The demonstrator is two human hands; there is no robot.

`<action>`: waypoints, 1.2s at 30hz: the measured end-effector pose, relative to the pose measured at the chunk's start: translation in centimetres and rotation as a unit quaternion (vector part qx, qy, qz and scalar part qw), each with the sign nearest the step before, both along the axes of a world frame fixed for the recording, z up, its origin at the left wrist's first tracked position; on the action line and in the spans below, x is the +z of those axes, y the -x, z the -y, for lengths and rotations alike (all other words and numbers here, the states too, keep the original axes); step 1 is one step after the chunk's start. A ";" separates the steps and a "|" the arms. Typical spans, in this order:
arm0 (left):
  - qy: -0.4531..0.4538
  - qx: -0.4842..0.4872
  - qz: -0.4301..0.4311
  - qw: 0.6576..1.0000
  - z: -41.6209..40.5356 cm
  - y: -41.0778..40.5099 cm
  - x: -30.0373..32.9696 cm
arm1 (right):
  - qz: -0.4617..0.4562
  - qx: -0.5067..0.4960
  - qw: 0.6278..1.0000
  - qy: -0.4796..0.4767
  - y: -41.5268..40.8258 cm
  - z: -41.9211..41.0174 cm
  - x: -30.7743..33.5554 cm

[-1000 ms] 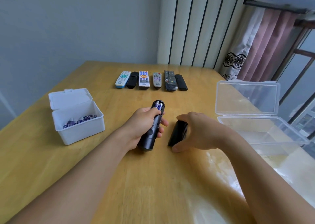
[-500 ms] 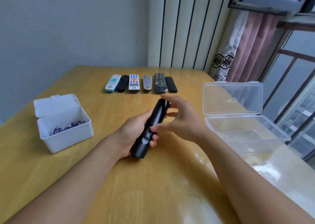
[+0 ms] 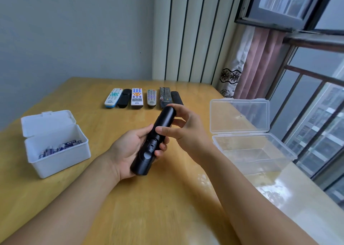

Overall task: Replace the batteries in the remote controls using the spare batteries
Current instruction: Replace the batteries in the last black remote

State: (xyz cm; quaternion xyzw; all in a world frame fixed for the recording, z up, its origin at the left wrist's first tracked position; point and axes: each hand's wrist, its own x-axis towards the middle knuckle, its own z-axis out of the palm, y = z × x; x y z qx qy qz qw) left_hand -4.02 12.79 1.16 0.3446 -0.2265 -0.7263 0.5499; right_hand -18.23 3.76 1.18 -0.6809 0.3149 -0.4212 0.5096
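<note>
Black remote [image 3: 155, 141] sits in mid-air just above the tabletop [image 3: 149, 198], tilted so its far end points away and slightly right, its back side up with the cover in place. The left hand [image 3: 128, 148] cradles its near half from below: the palm lies under the body, the thumb rests along the left edge, and the fingertips curl up round the right edge, a closed grip on the remote. The right hand [image 3: 186, 129] works the far half, its thumb laid across the middle of the back and its index finger hooked over the far tip, so that grip pinches the remote lengthwise; its other fingers are loosely bent behind the body.

Beyond the held remote, near the far edge of the tabletop, a row of six remotes [image 3: 143, 98] lies side by side, three of them light with coloured buttons, three dark; the rightmost is partly hidden by the right hand's fingers.

Left of the held remote and well apart from it stands a white box [image 3: 55, 151], lid hinged back, with spare batteries [image 3: 59, 148] heaped inside. Right of the held remote stands a clear plastic box [image 3: 253, 148], lid upright and open. Behind that box, past the tabletop's edge, hang a pink curtain [image 3: 260, 64] and a window [image 3: 307, 95].
</note>
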 end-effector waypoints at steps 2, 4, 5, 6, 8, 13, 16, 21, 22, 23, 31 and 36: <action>0.009 -0.007 0.016 1.000 -0.1 -0.1 0.0 | 0.010 0.007 1.000 0.001 0.1 -0.1 0.3; 0.018 -0.015 0.026 0.999 -0.2 0.1 0.2 | 0.022 0.012 1.000 -0.002 0.4 0.1 0.3; 0.020 -0.012 0.029 0.999 -0.3 0.3 0.2 | 0.022 0.016 1.000 -0.003 0.5 0.1 0.2; 0.021 -0.007 0.032 0.999 -0.4 0.5 0.3 | 0.018 0.019 1.000 -0.004 0.5 0.2 0.2; 0.019 0.000 0.034 0.999 -0.4 0.7 0.3 | 0.014 0.039 0.999 -0.009 0.7 0.2 0.1; 0.012 0.010 0.026 1.000 -0.5 0.6 0.3 | 0.034 0.046 0.998 -0.008 0.5 0.2 -0.3; 0.011 0.006 0.049 0.999 -0.7 0.3 0.5 | 0.068 0.023 0.997 0.008 0.5 0.2 -0.1; 0.021 -0.036 0.225 0.974 -1.1 0.0 0.3 | 0.091 0.008 0.995 0.036 1.1 0.2 0.4; 0.028 -0.022 0.235 0.971 -1.0 0.2 0.2 | 0.091 0.009 0.995 0.032 1.1 0.1 0.4; 0.036 -0.006 0.243 0.969 -0.9 0.4 0.0 | 0.088 0.010 0.996 0.029 1.1 0.2 0.3; 0.060 0.052 0.205 0.975 -0.7 0.9 -0.2 | 0.006 0.001 0.997 0.083 0.8 -0.3 -0.1; 0.059 0.042 0.189 0.979 -0.6 0.4 -0.2 | 0.004 0.004 0.995 0.096 0.5 -0.8 0.1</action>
